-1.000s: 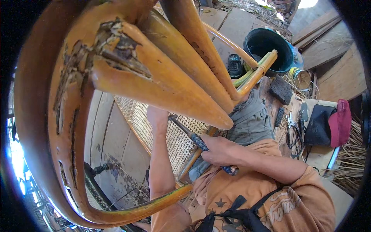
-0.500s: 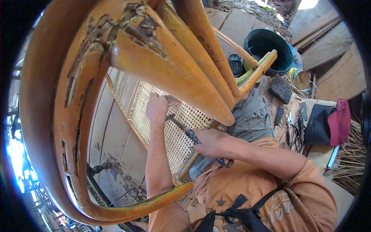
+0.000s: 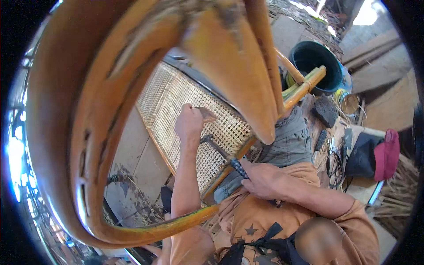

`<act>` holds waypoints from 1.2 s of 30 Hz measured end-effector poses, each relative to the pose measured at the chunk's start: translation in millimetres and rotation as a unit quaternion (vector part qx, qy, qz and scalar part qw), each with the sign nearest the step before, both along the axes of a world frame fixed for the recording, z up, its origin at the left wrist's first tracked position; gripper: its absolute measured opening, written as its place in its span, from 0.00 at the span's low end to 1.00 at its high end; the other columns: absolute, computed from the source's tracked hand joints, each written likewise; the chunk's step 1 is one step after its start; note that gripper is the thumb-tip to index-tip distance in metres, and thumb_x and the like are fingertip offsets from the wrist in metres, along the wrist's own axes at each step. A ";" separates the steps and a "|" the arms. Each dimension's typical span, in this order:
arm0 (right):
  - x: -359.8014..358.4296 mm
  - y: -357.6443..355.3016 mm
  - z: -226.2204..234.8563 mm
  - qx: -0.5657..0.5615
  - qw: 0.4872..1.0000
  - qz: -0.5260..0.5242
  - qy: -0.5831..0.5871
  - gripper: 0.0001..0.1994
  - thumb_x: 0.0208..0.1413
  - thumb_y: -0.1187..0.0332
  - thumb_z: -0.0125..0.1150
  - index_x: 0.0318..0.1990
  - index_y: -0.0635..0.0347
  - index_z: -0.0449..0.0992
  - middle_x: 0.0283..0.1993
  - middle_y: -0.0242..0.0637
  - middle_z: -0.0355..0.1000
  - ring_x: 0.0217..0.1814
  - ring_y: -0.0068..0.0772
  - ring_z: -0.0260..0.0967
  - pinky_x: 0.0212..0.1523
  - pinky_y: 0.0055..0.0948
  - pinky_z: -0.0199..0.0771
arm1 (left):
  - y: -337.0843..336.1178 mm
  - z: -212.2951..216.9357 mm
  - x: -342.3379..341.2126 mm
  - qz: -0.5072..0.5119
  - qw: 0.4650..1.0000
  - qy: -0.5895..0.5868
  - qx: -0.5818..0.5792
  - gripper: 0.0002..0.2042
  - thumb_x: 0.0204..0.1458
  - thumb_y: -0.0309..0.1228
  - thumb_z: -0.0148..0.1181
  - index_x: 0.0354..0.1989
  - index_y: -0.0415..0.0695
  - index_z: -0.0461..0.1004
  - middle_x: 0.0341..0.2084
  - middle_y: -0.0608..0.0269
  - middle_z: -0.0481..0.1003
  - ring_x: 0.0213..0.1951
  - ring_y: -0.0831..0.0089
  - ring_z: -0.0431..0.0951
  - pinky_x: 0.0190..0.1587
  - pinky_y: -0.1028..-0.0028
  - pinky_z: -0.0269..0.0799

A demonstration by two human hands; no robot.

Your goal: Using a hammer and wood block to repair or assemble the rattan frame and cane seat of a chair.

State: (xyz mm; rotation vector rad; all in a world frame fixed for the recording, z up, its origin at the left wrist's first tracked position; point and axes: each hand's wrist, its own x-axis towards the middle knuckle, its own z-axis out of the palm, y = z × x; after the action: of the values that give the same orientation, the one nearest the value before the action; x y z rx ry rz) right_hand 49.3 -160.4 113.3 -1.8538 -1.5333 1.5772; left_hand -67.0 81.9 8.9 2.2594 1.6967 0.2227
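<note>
A woven cane panel (image 3: 212, 154) in a wooden frame lies at a slant in front of me. On its mesh my left hand (image 3: 189, 123) is closed around a brown wedge-like piece of wood (image 3: 206, 115), whose tip sticks out to the right. My right hand (image 3: 261, 180) grips a hammer (image 3: 218, 149) by its dark wrapped handle. The hammer's head hangs over the mesh, just right of my left wrist and apart from the wood. Thick bent rattan poles (image 3: 95, 115), with cracked, torn patches, arch over the left and top and cover part of the panel.
At the far right stands a dark green bucket (image 3: 316, 66), with bound rattan ends (image 3: 309, 86) before it. A black block (image 3: 324, 110), a small brush (image 3: 321, 139), cables (image 3: 335, 165) and a black and maroon cloth item (image 3: 375, 154) lie to the right. Wooden planks (image 3: 375, 48) lean beyond.
The whole view has shifted, so the scene sits further right. My right hand has drawn back toward my body with the hammer. My left hand keeps its hold on the wood.
</note>
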 end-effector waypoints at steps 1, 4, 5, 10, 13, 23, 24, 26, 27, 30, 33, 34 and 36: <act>2.2 -3.3 -4.6 0.028 1.000 -0.012 0.003 0.18 0.53 0.66 0.49 0.46 0.68 0.57 0.31 0.60 0.69 0.38 0.62 0.68 0.39 0.52 0.66 | -2.2 8.3 6.3 0.014 1.000 -0.005 0.002 0.18 0.50 0.37 0.43 0.45 0.41 0.71 0.32 0.43 0.76 0.36 0.46 0.76 0.43 0.56 0.69; -1.7 2.3 -0.4 0.037 0.999 0.013 -0.012 0.18 0.53 0.66 0.50 0.47 0.67 0.57 0.32 0.60 0.69 0.39 0.63 0.67 0.39 0.51 0.65 | -16.4 39.4 9.2 0.073 0.994 0.001 -0.076 0.19 0.51 0.39 0.43 0.47 0.42 0.69 0.41 0.45 0.75 0.43 0.51 0.75 0.45 0.56 0.68; -1.8 5.9 4.5 0.021 1.000 0.016 -0.014 0.18 0.53 0.65 0.51 0.48 0.65 0.58 0.32 0.60 0.69 0.39 0.63 0.67 0.40 0.51 0.65 | -20.9 48.2 4.6 0.048 0.994 -0.073 -0.064 0.17 0.50 0.38 0.43 0.42 0.42 0.71 0.37 0.43 0.75 0.40 0.48 0.75 0.44 0.55 0.69; -1.6 22.0 1.1 0.045 0.999 -0.003 -0.014 0.18 0.52 0.65 0.49 0.47 0.67 0.59 0.33 0.63 0.69 0.41 0.64 0.67 0.41 0.51 0.65 | -11.2 31.3 21.2 0.069 0.997 -0.022 -0.028 0.14 0.49 0.36 0.45 0.34 0.40 0.72 0.31 0.40 0.75 0.37 0.45 0.75 0.42 0.55 0.70; 0.4 26.5 6.9 0.060 0.997 -0.046 -0.007 0.18 0.51 0.65 0.51 0.47 0.66 0.61 0.31 0.58 0.68 0.38 0.60 0.66 0.38 0.46 0.65 | -15.1 40.6 13.5 -0.033 0.999 0.028 -0.020 0.13 0.48 0.35 0.47 0.32 0.38 0.72 0.30 0.42 0.75 0.36 0.49 0.77 0.38 0.58 0.72; 6.6 -12.0 13.1 0.106 0.972 -0.203 0.052 0.31 0.49 0.73 0.53 0.62 0.61 0.52 0.36 0.44 0.67 0.35 0.34 0.71 0.30 0.29 0.70 | -23.2 50.5 5.9 0.073 0.992 -0.095 -0.023 0.15 0.50 0.38 0.45 0.40 0.46 0.73 0.34 0.45 0.76 0.38 0.49 0.75 0.43 0.55 0.69; 4.1 -7.2 13.9 0.046 0.951 -0.255 0.171 0.35 0.48 0.76 0.54 0.64 0.59 0.47 0.36 0.41 0.67 0.34 0.30 0.70 0.27 0.25 0.70 | -27.3 46.0 12.6 0.042 0.996 -0.073 -0.040 0.15 0.50 0.38 0.45 0.41 0.46 0.72 0.33 0.46 0.76 0.37 0.48 0.76 0.43 0.55 0.69; 3.3 -2.2 11.4 -0.013 0.908 -0.309 0.284 0.39 0.47 0.79 0.55 0.67 0.58 0.42 0.37 0.38 0.66 0.32 0.25 0.70 0.23 0.22 0.71 | -30.5 40.2 19.5 0.038 0.994 -0.101 -0.016 0.14 0.49 0.37 0.45 0.40 0.45 0.72 0.30 0.46 0.76 0.35 0.48 0.76 0.41 0.55 0.69; 4.4 -2.2 9.5 -0.012 0.917 -0.305 0.258 0.40 0.46 0.76 0.57 0.66 0.63 0.42 0.36 0.38 0.67 0.33 0.24 0.68 0.27 0.21 0.70 | -30.3 45.9 20.7 0.033 0.994 -0.090 -0.047 0.14 0.49 0.37 0.45 0.40 0.45 0.72 0.30 0.45 0.76 0.35 0.48 0.76 0.41 0.55 0.70; -0.5 -3.8 2.0 0.026 0.964 -0.245 0.101 0.38 0.47 0.73 0.55 0.65 0.68 0.43 0.42 0.47 0.68 0.41 0.38 0.71 0.39 0.30 0.72 | -35.1 41.3 13.5 0.043 0.995 -0.081 -0.033 0.14 0.48 0.36 0.45 0.38 0.41 0.72 0.29 0.44 0.76 0.34 0.48 0.77 0.41 0.55 0.70; -3.9 -9.6 2.7 0.143 0.968 -0.193 -0.073 0.33 0.49 0.72 0.48 0.64 0.70 0.45 0.58 0.66 0.54 0.61 0.62 0.53 0.62 0.41 0.53 | -40.5 47.6 13.8 0.030 0.997 -0.075 0.009 0.14 0.48 0.35 0.45 0.36 0.39 0.72 0.28 0.42 0.76 0.35 0.48 0.77 0.41 0.55 0.70; -2.8 -5.9 -0.7 0.143 0.968 -0.193 -0.072 0.33 0.49 0.72 0.48 0.64 0.70 0.45 0.58 0.66 0.54 0.61 0.62 0.53 0.62 0.41 0.53 | -35.0 51.2 14.7 0.031 0.998 -0.054 -0.017 0.14 0.47 0.34 0.45 0.35 0.38 0.72 0.28 0.41 0.76 0.34 0.48 0.77 0.41 0.55 0.70; 5.3 -8.5 -12.2 0.156 0.972 -0.162 -0.069 0.33 0.48 0.72 0.48 0.63 0.73 0.46 0.57 0.64 0.56 0.60 0.60 0.56 0.62 0.39 0.53 | -37.2 58.3 28.3 0.014 0.998 -0.035 -0.048 0.13 0.47 0.34 0.45 0.34 0.38 0.72 0.28 0.40 0.75 0.34 0.47 0.77 0.41 0.55 0.70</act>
State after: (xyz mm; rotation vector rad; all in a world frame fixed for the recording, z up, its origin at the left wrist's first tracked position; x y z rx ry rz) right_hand 54.5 -168.9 101.1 -1.9395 -1.3521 1.0201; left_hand -38.7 44.6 67.1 2.1348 1.6674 0.2185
